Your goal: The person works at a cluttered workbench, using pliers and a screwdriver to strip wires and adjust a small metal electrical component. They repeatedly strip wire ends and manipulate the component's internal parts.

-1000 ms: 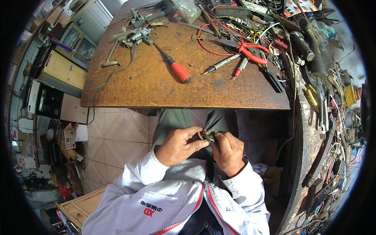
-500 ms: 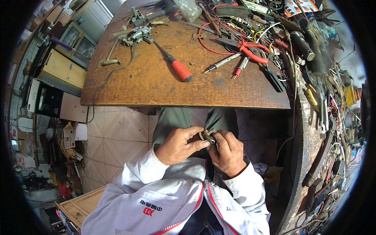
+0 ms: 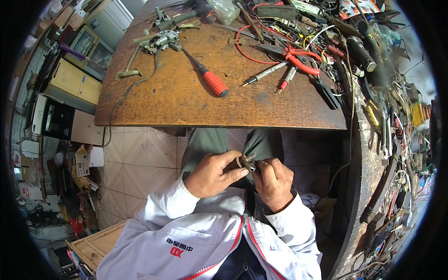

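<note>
Above my lap, in front of the table edge, my left hand (image 3: 217, 173) pinches a small dull metal part (image 3: 246, 162) between thumb and fingers. The part looks like a short tube with a prong sticking up; its exact kind is too small to make out. Close to its right side is my right hand (image 3: 274, 183), with fingers curled and thumb pressed in. Whatever lies between those fingertips is hidden. On the wooden table (image 3: 177, 105) lie a screwdriver (image 3: 212, 81) with a red handle, red-handled pliers (image 3: 298, 58) and two meter probes (image 3: 264, 74).
A metal assembly (image 3: 161, 42) with a dark cable sits at the table's far left. Wires and tools crowd the far right, beside a clear plastic bag (image 3: 225, 11). A cluttered side bench (image 3: 359, 186) runs along my right. Cabinets (image 3: 74, 81) stand at the left.
My right hand has drawn slightly right, away from the metal part, and its fingers have curled more. My left hand keeps its hold, nearly unmoved.
</note>
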{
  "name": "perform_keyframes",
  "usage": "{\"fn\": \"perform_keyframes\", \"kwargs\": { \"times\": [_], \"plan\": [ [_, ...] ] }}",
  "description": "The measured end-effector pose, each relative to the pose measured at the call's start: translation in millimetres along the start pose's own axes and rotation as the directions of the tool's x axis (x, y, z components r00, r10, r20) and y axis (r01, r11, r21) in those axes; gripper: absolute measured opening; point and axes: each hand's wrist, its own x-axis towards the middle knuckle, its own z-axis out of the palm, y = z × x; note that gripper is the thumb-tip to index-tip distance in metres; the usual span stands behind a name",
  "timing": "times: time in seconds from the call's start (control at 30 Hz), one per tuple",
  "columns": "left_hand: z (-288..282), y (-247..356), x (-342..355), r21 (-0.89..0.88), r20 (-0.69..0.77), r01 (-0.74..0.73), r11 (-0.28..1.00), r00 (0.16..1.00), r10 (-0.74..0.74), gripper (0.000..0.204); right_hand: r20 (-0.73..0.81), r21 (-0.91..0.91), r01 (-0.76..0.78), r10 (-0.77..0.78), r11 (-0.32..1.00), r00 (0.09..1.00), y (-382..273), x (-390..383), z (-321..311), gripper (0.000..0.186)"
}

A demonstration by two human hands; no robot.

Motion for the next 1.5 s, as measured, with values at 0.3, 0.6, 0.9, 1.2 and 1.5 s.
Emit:
{"fn": "perform_keyframes", "kwargs": {
  "times": [0.3,0.6,0.9,1.2,1.5],
  "plan": [
    [-13.4,24.7,7.9,0.42,0.102,-0.125,0.899,0.991,0.091,0.034,0.066,0.013,0.024,-0.025,1.0,0.998,-1.0,-2.1,-5.6,0.036],
    [-14.8,21.0,9.1,0.432,0.18,-0.136,0.892,0.982,0.063,0.035,-0.058,0.065,0.064,-0.06,0.996,0.996,3.2,-8.9,4.2,0.025],
    [-9.5,27.1,21.5,0.58,0.028,0.019,0.814,0.999,-0.042,0.021,0.158,-0.096,0.033,-0.018,0.995,0.987,-19.2,9.0,-11.3,0.022],
    [-10.4,16.2,25.1,0.543,0.024,0.11,0.832,0.989,-0.147,0.017,0.237,-0.066,0.036,-0.02,0.997,0.971,-20.9,6.4,-8.1,0.025],
    [-16.2,0.7,22.6,0.352,0.214,0.119,0.929,0.955,-0.203,0.018,0.291,-0.079,-0.075,0.095,0.994,0.952,-26.2,3.5,-12.5,0.023]
  ]
}}
